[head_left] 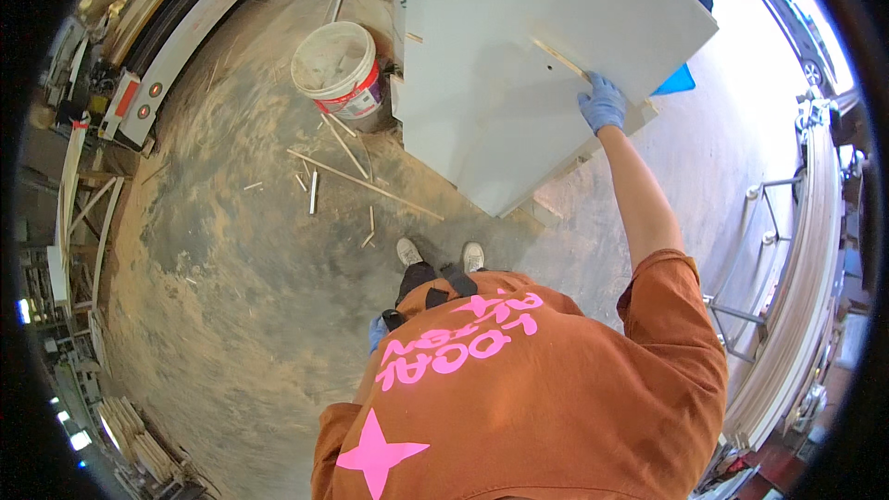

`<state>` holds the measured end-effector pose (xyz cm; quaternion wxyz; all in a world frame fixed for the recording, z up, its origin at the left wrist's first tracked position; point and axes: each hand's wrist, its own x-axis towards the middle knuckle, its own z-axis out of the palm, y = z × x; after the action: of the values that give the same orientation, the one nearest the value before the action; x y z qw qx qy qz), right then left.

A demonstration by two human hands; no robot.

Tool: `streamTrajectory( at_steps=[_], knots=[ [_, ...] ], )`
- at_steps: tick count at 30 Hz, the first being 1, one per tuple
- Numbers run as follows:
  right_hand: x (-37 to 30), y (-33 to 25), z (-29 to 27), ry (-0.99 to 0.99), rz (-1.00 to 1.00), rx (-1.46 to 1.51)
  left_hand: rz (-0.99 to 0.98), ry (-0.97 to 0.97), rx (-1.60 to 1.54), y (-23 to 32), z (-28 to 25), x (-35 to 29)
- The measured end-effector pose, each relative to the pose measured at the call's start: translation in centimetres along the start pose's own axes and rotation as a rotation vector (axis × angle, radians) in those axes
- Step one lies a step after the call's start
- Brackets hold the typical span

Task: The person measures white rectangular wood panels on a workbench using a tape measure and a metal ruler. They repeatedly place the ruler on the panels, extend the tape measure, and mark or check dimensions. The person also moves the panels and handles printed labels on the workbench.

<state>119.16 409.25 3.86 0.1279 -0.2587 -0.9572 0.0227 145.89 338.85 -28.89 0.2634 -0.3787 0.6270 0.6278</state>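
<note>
My right hand [604,104], in a blue glove, reaches out over a large pale grey panel [472,65]. Its fingers are closed on the near end of a thin wooden strip [558,56], which points away to the far left across the panel's surface. Close to the strip is a small dark spot on the panel. My left hand [377,331], also gloved in blue, hangs low at my left side. Most of it is hidden by my brown shirt, so its fingers do not show.
A white bucket [369,107] with a red band stands left of the panel. Loose wooden strips [366,183] and a short metallic piece [313,193] lie on the dusty floor. Long boards [787,287] are stacked at right beside a metal frame [773,208]. A blue object [677,81] shows beyond the panel's right edge.
</note>
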Motion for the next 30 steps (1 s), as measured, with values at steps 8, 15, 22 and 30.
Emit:
streamTrajectory(
  at_steps=[8,15,22,30],
  knots=[
    [0.7,0.0,-0.3,-0.061,0.134,0.020,0.170,-0.139,-0.065,0.9,-1.5,5.3],
    [-1.9,-3.3,-3.0,-0.353,0.106,0.007,0.140,-0.011,0.089,4.6,-5.7,10.0],
    [-5.3,-12.9,-5.3,-0.453,-0.093,-0.120,0.101,0.033,0.021,5.6,-9.5,12.1],
    [-1.0,-24.0,-8.2,-0.473,-0.243,-0.219,-0.088,0.089,-0.053,16.8,-7.1,2.9]
  ],
)
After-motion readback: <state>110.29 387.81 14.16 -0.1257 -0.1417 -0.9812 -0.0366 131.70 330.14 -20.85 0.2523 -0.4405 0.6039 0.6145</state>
